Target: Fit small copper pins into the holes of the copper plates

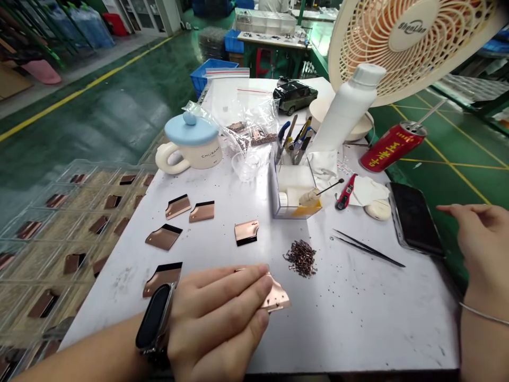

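left hand [217, 313] pinches a thin copper-coloured sheet-metal piece [275, 298] at the near edge of the white table [358, 318], fingers over most of it. right hand [479, 241] hangs loose and empty at the right edge, just beside the black phone [415, 223]. small heap of tiny dark metal pins [301, 258] just beyond the held piece, black tweezers [368, 248] to its right. more copper plates with black edges [246, 232] lie scattered on the left. clear plastic organiser box [292, 193], lidded cream mug [194, 146] and red can [392, 147] farther back.

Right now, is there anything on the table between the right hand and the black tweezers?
Nothing visible. The right hand hovers open past the table's right edge; only the dark phone lies beside that line, above the tweezers.
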Action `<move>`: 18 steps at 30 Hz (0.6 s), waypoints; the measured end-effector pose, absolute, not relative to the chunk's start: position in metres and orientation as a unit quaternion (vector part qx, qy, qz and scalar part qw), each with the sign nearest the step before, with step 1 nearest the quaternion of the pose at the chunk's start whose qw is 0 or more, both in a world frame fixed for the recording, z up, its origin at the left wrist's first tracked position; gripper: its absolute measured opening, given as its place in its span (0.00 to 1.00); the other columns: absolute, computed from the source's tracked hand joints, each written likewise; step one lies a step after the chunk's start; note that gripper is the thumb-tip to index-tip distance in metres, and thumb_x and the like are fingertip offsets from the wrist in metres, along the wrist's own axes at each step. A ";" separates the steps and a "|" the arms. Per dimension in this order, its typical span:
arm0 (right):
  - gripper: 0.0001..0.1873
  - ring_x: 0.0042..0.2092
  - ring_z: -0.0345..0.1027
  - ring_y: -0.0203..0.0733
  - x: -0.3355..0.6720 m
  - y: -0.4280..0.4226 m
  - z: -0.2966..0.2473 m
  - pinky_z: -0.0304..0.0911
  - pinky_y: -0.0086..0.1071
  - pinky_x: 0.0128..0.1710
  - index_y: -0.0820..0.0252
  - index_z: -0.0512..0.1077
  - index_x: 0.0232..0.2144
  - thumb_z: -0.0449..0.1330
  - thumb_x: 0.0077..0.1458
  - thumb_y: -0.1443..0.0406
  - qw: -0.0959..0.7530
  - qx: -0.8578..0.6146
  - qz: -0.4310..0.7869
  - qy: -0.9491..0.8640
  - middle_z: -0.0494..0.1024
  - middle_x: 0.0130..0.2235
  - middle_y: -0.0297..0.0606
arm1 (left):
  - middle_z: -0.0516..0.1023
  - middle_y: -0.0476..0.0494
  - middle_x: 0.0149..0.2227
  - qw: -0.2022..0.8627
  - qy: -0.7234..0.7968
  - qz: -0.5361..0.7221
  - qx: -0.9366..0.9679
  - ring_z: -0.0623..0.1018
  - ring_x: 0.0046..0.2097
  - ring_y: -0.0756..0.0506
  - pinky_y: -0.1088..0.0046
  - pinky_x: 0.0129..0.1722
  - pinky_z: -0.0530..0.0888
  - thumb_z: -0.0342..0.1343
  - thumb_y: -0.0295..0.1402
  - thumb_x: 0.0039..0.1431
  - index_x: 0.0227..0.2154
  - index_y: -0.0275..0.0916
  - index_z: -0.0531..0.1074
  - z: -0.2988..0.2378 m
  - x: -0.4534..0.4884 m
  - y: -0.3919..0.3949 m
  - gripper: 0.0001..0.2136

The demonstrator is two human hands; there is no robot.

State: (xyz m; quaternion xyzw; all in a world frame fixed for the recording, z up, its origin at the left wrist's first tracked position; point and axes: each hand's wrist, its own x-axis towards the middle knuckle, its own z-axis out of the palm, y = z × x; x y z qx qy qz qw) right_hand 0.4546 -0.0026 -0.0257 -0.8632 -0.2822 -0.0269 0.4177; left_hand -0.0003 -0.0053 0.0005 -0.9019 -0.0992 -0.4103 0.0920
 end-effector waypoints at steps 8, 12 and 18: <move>0.09 0.16 0.46 0.32 0.455 0.001 -0.021 0.43 0.35 0.17 0.57 0.78 0.31 0.64 0.45 0.62 0.413 -0.876 -0.031 -0.247 0.58 0.15 0.28 | 0.84 0.46 0.37 -0.059 -0.174 -0.366 -0.912 0.82 0.44 0.46 0.73 0.39 0.82 0.54 0.25 0.59 0.34 0.42 0.71 0.002 0.005 -0.009 0.05; 0.12 0.15 0.46 0.33 0.455 -0.002 -0.022 0.41 0.35 0.16 0.57 0.80 0.33 0.63 0.45 0.61 0.408 -0.877 -0.032 -0.253 0.60 0.16 0.30 | 0.80 0.55 0.24 -0.234 -0.396 -0.219 -0.860 0.78 0.23 0.51 0.79 0.20 0.73 0.58 0.27 0.56 0.29 0.42 0.70 0.000 0.021 -0.006 0.04; 0.12 0.15 0.45 0.32 0.471 -0.006 -0.035 0.41 0.35 0.16 0.58 0.79 0.35 0.62 0.47 0.60 0.406 -0.848 -0.062 -0.337 0.61 0.16 0.31 | 0.77 0.45 0.29 -0.180 -0.470 -0.153 -0.850 0.74 0.34 0.41 0.62 0.33 0.72 0.58 0.35 0.57 0.24 0.39 0.69 -0.005 0.023 0.009 0.09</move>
